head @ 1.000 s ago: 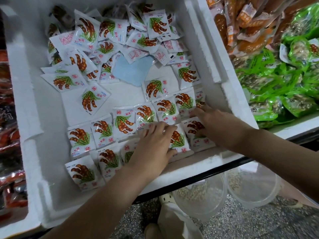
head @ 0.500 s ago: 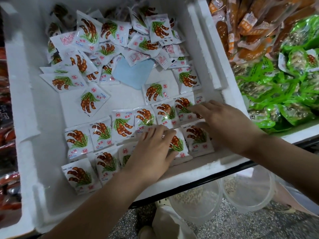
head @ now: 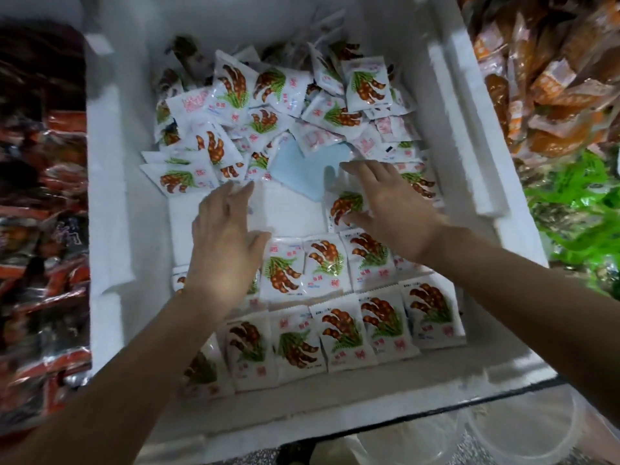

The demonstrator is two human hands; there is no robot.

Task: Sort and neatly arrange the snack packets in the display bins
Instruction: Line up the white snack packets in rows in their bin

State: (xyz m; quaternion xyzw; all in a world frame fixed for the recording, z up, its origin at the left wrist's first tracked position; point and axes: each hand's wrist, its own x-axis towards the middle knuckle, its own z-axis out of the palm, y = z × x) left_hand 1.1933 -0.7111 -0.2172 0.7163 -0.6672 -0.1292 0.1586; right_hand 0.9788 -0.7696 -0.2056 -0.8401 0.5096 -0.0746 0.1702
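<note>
Head view: left hand (head: 224, 243) and right hand (head: 385, 209), spread and empty, inside white foam bin (head: 107, 196); careless sweeping may scatter near-wall white pod-printed plastic packets (head: 339, 333).

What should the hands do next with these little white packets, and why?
Probably the right hand should take the loose packet beside its thumb and lay it behind the two tidy rows, starting a third. It and the left hand are open, holding nothing, and bare bin floor lies there.

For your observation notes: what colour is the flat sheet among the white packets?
Light blue sheet; head view.
</note>
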